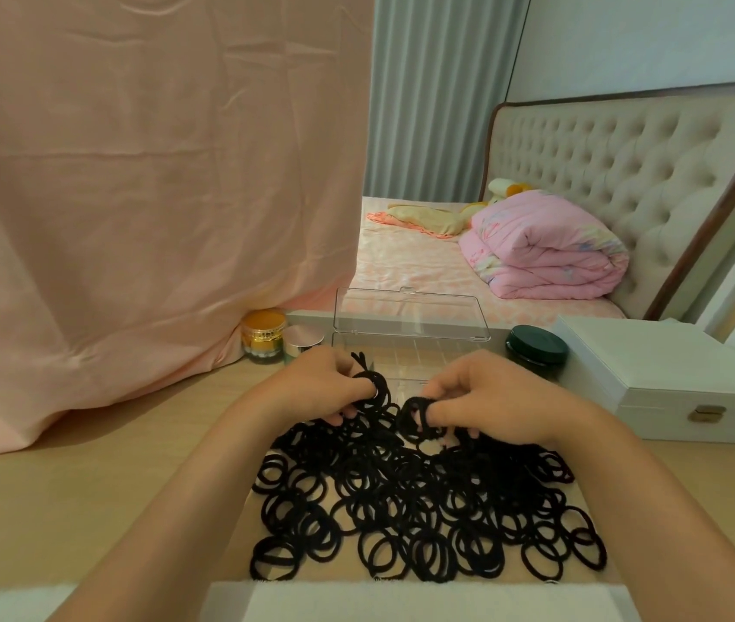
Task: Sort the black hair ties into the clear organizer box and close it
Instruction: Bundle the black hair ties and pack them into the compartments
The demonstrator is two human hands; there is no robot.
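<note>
Here, mid-sort. Loose ties (424, 509) lie in a wide black heap on the surface (132, 464), straight in front of the person, between the forearms. The box (424, 354) sits just beyond the heap's far edge, with its long axis running left to right. Its lid (406, 314) stands up at the back, so the opening faces the hands. Cannot tell through the clear plastic how many ties are inside, or how the compartments run.

Left hand (321, 383): fingers (343, 415) curled, pinching a small stacked bunch (374, 390) raised over the heap's far left edge, near the box's front left corner. Right hand (487, 397): thumb and fingers curled round a second bunch (417, 417), lower, about touching the heap.

Judgement: gathering step. Most ties look unboxed, and the lid is not yet shut. The relation that matters is that the box lies dead ahead of both hands, away from the body. The left hand is nearer and higher, so it looks best placed to deliver first with a short reach forward over the front wall. The springy loops may fan out on release.

Flanking the box: a dark-lidded jar (536, 350) to the right, a white case (662, 379) beyond it, and small jars (262, 336) to the left.
</note>
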